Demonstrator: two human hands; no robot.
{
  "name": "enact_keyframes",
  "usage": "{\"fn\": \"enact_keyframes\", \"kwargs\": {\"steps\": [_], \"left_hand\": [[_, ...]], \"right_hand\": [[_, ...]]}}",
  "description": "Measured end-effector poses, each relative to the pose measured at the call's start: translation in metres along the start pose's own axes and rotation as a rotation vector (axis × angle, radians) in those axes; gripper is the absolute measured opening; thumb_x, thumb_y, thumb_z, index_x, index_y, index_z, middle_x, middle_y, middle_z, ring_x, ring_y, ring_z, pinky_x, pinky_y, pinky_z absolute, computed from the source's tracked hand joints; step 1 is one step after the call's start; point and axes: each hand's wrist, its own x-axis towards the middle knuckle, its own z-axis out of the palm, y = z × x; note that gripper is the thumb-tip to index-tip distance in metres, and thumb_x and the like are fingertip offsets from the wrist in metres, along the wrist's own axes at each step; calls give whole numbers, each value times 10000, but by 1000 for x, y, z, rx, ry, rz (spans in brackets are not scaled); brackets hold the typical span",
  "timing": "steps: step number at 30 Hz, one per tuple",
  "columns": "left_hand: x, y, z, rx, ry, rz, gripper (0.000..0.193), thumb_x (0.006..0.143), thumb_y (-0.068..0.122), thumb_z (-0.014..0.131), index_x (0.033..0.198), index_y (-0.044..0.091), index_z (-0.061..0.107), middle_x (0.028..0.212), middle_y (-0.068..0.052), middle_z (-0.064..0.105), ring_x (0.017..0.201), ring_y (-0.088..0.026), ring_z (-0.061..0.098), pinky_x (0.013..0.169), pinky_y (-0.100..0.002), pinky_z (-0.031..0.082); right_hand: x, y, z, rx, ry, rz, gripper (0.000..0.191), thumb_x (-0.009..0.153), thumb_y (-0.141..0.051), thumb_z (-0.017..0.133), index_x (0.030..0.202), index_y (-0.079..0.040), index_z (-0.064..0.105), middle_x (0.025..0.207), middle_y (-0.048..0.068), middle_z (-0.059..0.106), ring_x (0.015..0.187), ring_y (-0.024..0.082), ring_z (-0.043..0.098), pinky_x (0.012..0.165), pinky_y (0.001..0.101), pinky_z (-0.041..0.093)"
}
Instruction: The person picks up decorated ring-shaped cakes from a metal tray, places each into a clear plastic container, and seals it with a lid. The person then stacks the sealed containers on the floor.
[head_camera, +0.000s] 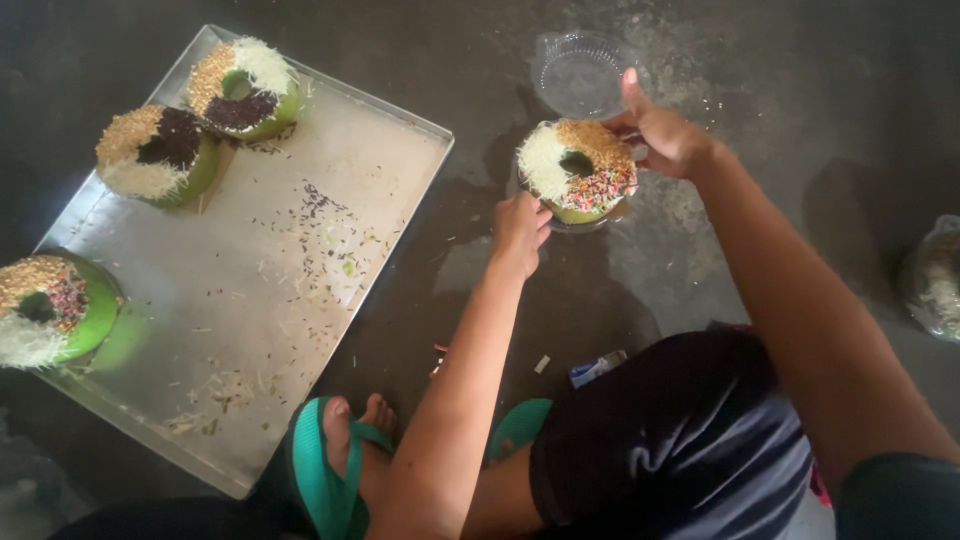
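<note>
Hands close on a ring cake (577, 170) on the dark floor (800, 80): left hand (520, 232) grips its near edge, right hand (665, 135) its far side. Beside it lies a clear plastic lid (583, 72).

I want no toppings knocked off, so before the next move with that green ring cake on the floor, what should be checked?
1. Left hand on the near side of the ring cake: ok.
2. Right hand on its far side: ok.
3. Cake seated in its clear base: cannot tell, mostly hidden.
4. Clear lid lying beside it on the floor, within reach: ok.
5. Toppings unbroken on top: ok.
6. Three other cakes resting on the metal tray, apart from the hands: ok.
</note>
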Motion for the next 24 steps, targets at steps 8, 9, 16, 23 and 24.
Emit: {"fn": "enact_keyframes", "kwargs": {"steps": [8,9,16,23,24], "left_hand": [[-10,3,6,-21,-19,113,312,910,173,459,1132,1,596,1182,-151,663,1142,-288,661,929,-432,482],[-12,5,5,14,-4,116,293,911,183,468,1113,20,604,1170,-142,672,1124,-277,659,898,-423,472],[-48,22,-44,59,18,72,380,927,239,493,1259,63,546,1220,-149,658,1124,-291,666,936,-448,501],[-123,22,-111,62,41,70,589,939,170,442,1500,22,342,1291,-234,636,1193,-357,671,1021,-481,506],[-130,23,-115,98,56,68,576,950,185,428,1498,27,342,1292,-227,641,1190,-339,673,1013,-472,508]], "right_hand": [[2,11,-6,-60,-14,-12,1197,806,-890,71,1452,7,530,1358,222,599,1259,348,503,1093,472,384],[1,12,-7,-68,-17,-5,1199,804,-887,72,1444,15,535,1362,233,600,1260,351,521,1089,474,402],[-15,24,11,-127,-92,29,1188,800,-881,105,1367,38,601,1300,229,665,1209,310,633,1056,468,500],[-17,57,63,-86,-76,265,1049,860,-845,173,1233,2,667,1130,146,743,1069,259,679,932,467,508],[-18,61,68,-52,-86,279,1044,881,-833,173,1226,16,674,1118,157,741,1051,261,673,904,441,507]]}}
